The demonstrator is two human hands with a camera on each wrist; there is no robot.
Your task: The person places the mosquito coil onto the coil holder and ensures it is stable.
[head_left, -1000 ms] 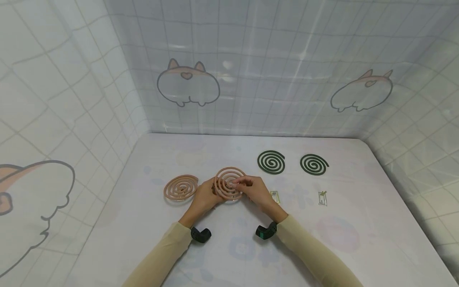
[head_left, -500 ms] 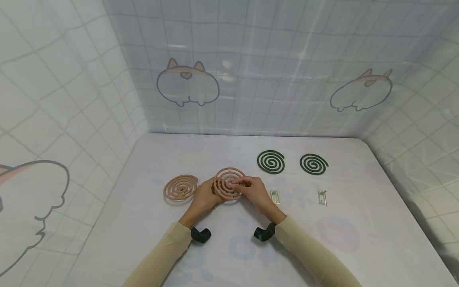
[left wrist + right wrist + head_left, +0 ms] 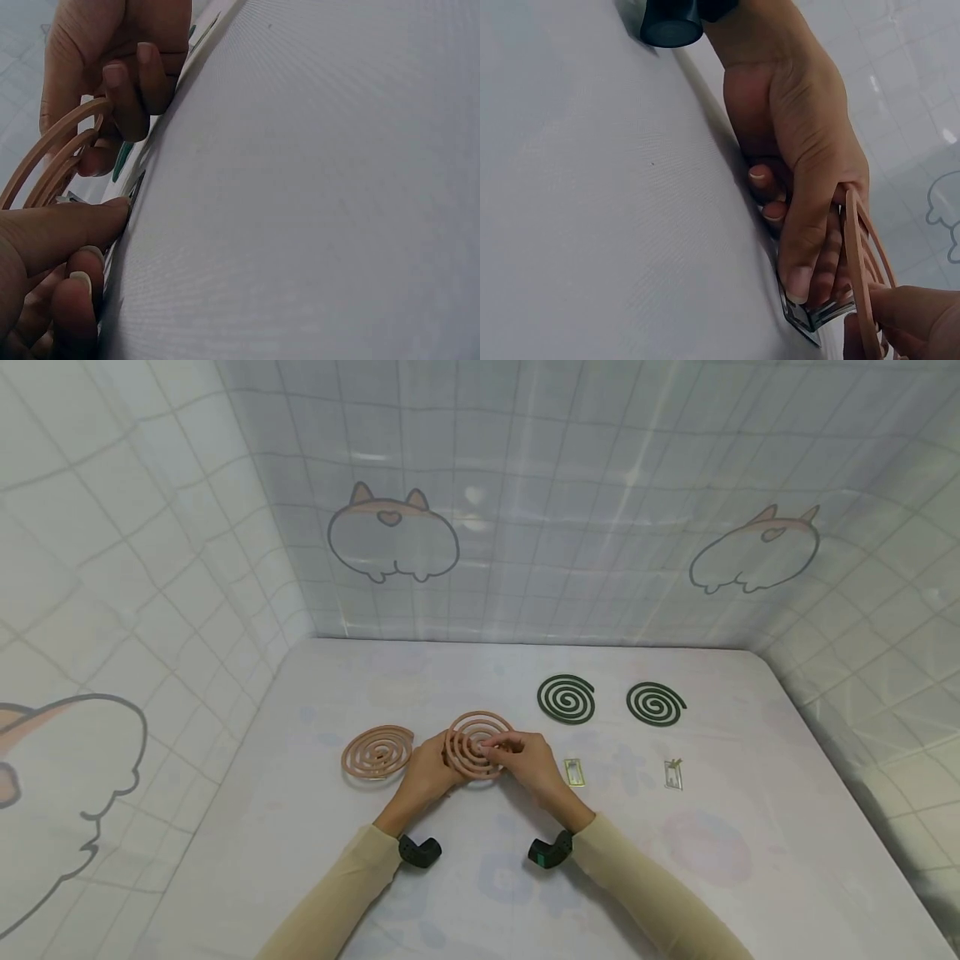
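Apparently seating brown spiral coil (image 3: pixel 467 747) on silver metal stand (image 3: pixel 802 318).
Left hand (image 3: pixel 431 767) grips stand beneath coil, right hand (image 3: pixel 531 762) pinches coil; next probably needs careful alignment.

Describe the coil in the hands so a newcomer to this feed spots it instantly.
On the white table, follow the two beige sleeves up toward the middle. There, the held brown coil sits between the left hand and the right hand. Another brown coil sits to its left and two green coils lie farther back; only this one has fingertips at its centre.
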